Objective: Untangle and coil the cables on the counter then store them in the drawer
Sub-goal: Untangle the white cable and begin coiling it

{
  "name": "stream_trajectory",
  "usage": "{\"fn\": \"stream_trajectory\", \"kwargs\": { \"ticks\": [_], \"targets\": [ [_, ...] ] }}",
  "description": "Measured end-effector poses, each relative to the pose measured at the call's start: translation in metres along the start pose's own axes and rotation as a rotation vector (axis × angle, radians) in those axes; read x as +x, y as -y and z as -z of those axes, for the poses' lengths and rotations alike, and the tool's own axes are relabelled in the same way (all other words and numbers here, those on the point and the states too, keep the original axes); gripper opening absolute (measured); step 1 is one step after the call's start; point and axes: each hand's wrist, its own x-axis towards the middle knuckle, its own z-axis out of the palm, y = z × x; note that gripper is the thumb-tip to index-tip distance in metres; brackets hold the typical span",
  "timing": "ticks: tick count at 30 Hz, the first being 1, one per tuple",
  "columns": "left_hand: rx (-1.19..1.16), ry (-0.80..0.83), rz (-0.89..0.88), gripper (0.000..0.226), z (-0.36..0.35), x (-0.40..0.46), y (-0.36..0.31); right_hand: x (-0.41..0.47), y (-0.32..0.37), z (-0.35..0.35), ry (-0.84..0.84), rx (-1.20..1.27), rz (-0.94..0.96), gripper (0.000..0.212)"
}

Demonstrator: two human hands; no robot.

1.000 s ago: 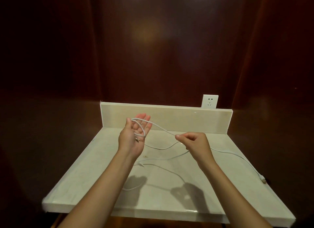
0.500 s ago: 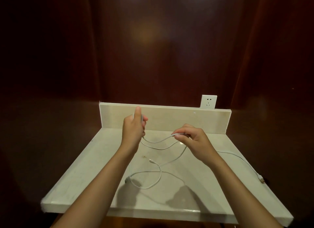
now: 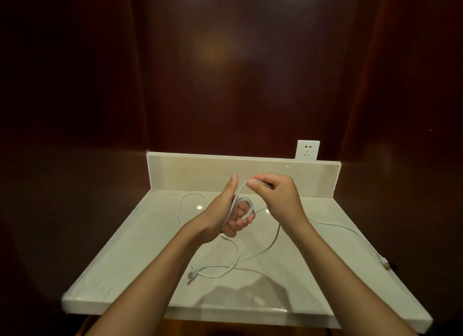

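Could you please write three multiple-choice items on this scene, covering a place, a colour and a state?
1. Where is the white wall socket?
A. above the backsplash's right end
B. on the counter's front edge
C. left of the backsplash

2. What colour is the thin charging cable?
A. black
B. white
C. red

3. What is the left hand doing?
A. lying flat on the pale stone counter
B. holding loops of cable
C. pointing at the socket

Answers: 1 A, it sits over the backsplash's right end. 2 B, every strand shows white. 3 B, coils wrap its fingers while the right hand pinches the strand.
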Motion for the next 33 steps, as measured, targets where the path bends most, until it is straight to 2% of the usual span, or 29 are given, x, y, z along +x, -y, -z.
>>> {"fn": "stream_trajectory", "kwargs": {
  "ticks": [3, 6, 14, 17, 19, 24, 27, 30, 33],
  "targets": [
    [-0.044, 0.149, -0.024, 0.082, 0.002, -0.005, 0.001, -0.002, -0.004, -0.001, -0.008, 0.038, -0.063, 0.006],
    [-0.066, 0.104, -0.128, 0.050, 0.000, -0.008, 0.001, -0.002, -0.006, -0.001, -0.023, 0.066, -0.117, 0.005],
    [-0.286, -0.499, -0.145, 0.048, 0.010, 0.006, 0.006, 0.000, -0.018, 0.014, -0.031, 0.013, -0.228, 0.003],
    [-0.299, -0.736, -0.184, 0.050, 0.018, 0.010, 0.012, -0.004, -0.022, 0.019, -0.033, -0.004, -0.260, 0.006],
    [-0.435, -0.744, -0.199, 0.046, 0.014, 0.013, 0.013, -0.006, -0.023, 0.019, -0.015, 0.003, -0.270, 0.009],
    [-1.063, -0.652, -0.358, 0.049, 0.029, 0.008, 0.002, -0.008, -0.033, 0.024, -0.054, -0.050, -0.283, 0.026],
    [-1.233, -0.626, -0.384, 0.044, 0.034, 0.000, -0.006, -0.009, -0.039, 0.030, -0.048, -0.048, -0.281, 0.029],
    [-1.196, -0.636, -0.371, 0.039, 0.035, 0.002, -0.011, -0.010, -0.038, 0.028, -0.029, -0.034, -0.255, 0.013],
    [-0.903, -0.772, -0.370, 0.039, 0.037, 0.008, -0.010, -0.010, -0.038, 0.027, 0.000, -0.045, -0.199, 0.012]
  ]
}}
